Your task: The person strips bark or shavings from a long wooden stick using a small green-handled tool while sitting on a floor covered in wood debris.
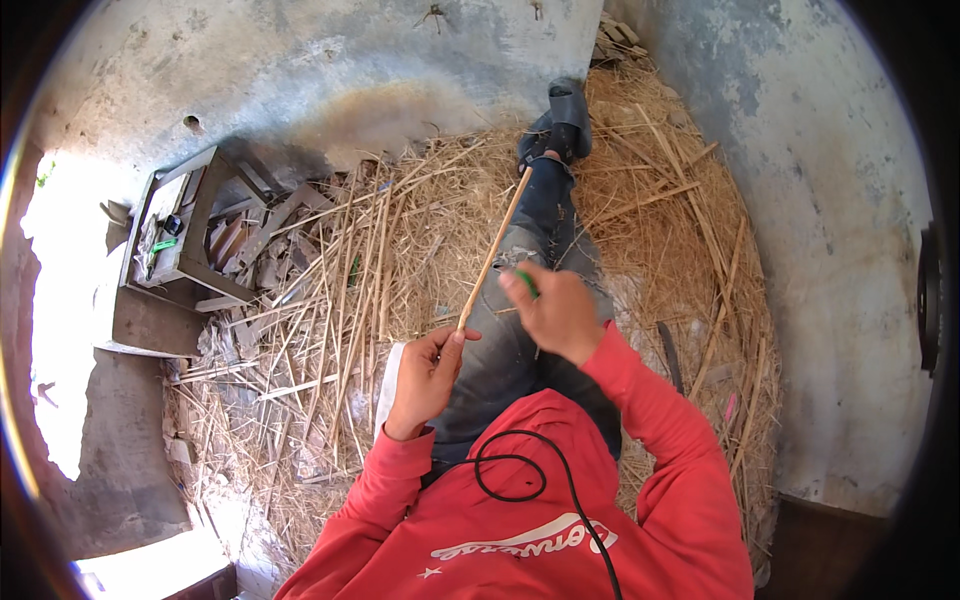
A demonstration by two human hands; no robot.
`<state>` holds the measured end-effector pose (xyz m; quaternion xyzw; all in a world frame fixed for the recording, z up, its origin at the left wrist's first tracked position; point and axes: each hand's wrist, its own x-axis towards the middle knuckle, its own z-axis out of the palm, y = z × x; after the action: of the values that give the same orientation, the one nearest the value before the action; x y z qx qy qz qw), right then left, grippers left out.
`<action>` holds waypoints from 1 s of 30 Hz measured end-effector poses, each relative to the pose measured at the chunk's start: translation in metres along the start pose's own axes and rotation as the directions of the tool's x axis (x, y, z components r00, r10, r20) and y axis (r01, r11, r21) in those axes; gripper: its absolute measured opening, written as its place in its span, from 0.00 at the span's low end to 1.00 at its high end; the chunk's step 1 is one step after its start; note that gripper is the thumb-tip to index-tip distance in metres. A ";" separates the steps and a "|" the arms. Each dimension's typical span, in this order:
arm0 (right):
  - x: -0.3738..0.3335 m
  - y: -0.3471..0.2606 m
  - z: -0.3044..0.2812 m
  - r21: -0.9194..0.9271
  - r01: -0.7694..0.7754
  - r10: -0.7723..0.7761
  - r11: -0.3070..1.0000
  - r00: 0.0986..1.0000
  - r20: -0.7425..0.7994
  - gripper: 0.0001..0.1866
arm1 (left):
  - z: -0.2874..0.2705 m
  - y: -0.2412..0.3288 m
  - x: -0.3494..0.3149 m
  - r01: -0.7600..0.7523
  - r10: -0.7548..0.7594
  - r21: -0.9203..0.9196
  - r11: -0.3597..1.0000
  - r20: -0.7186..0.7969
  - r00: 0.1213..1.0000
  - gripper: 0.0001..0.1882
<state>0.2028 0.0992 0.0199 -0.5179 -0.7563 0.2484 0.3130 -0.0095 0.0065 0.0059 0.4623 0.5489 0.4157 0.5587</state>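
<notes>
My left hand (425, 385) pinches the lower end of a thin, pale wooden stick (497, 245) between thumb and fingers. The stick slants up and to the right, over my outstretched legs (520, 330) in worn dark jeans. Just right of the stick, my right hand (558, 312) is closed round a tool with a green handle (527, 284). Motion blurs that hand, and the tool's working end cannot be made out.
Straw, shavings and long split sticks (375, 270) cover the floor around me. A wooden stool-like frame (190, 235) with small items stands at the left by scrap wood. Grey walls (820, 200) rise ahead and at the right. A black cable (565, 465) hangs over my red hoodie.
</notes>
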 end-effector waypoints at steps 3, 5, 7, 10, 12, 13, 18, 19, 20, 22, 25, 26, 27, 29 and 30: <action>-0.017 -0.012 0.018 -0.045 0.152 -0.148 0.987 0.986 0.080 0.30 | 0.005 -0.003 0.002 -0.009 0.008 0.012 1.000 0.019 1.000 0.16; -0.004 -0.004 0.020 -0.103 0.120 -0.116 0.987 0.992 0.050 0.28 | 0.007 -0.004 -0.002 -0.045 0.044 0.059 0.997 0.006 0.999 0.17; 0.012 0.001 0.011 -0.150 0.106 -0.105 0.983 0.994 0.014 0.27 | 0.007 -0.001 -0.002 -0.026 0.026 0.047 0.999 0.009 1.000 0.17; -0.010 0.000 0.035 -0.084 0.192 -0.194 0.978 0.981 -0.012 0.28 | 0.003 -0.004 -0.003 -0.030 0.030 0.072 0.997 0.003 1.000 0.17; -0.009 0.003 0.037 -0.123 0.168 -0.171 0.978 0.985 -0.016 0.29 | 0.000 -0.009 -0.005 -0.013 0.012 0.064 0.998 0.016 1.000 0.17; 0.002 0.014 0.031 -0.111 0.098 -0.102 0.989 0.994 -0.038 0.30 | -0.002 -0.011 -0.005 0.008 -0.009 0.041 0.999 0.032 0.999 0.16; -0.004 0.015 0.024 -0.205 0.137 -0.126 0.969 0.990 0.068 0.35 | 0.007 -0.008 -0.003 0.016 -0.018 0.060 0.998 0.037 0.999 0.16; -0.012 0.011 0.028 -0.209 0.215 -0.191 0.954 0.973 0.132 0.35 | 0.007 -0.008 -0.002 0.023 -0.024 0.040 0.999 0.032 0.999 0.16; -0.009 0.009 0.025 -0.252 0.233 -0.222 0.939 0.972 0.074 0.36 | 0.006 -0.008 -0.002 0.034 -0.034 0.020 0.999 0.027 0.999 0.16; 0.025 0.035 0.007 -0.196 -0.006 -0.010 0.981 0.997 -0.079 0.36 | 0.005 -0.009 -0.004 0.025 -0.027 0.067 0.997 0.030 0.999 0.16; 0.030 0.036 -0.005 -0.181 -0.052 0.058 0.982 0.998 0.027 0.37 | 0.007 -0.007 -0.005 0.024 -0.024 0.084 0.996 0.008 1.000 0.16; 0.011 0.022 0.007 -0.192 0.017 0.004 0.981 0.994 0.112 0.37 | 0.006 -0.005 -0.005 0.027 -0.027 0.088 0.996 -0.003 1.000 0.15; -0.006 0.013 0.017 -0.196 0.086 -0.047 0.977 0.979 0.199 0.36 | 0.005 -0.003 -0.005 0.012 -0.012 0.086 0.996 0.000 1.000 0.15; -0.010 0.022 0.027 -0.150 0.047 -0.020 0.988 0.984 0.178 0.35 | 0.007 -0.001 -0.003 -0.024 0.024 0.078 0.997 0.004 1.000 0.15; -0.004 0.033 0.026 -0.094 -0.040 0.049 0.995 0.994 0.102 0.34 | 0.009 -0.001 -0.004 -0.048 0.046 0.089 0.995 0.021 0.999 0.16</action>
<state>0.2051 0.1056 -0.0216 -0.5348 -0.7706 0.2469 0.2434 -0.0009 0.0024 0.0057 0.5034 0.5507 0.3996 0.5327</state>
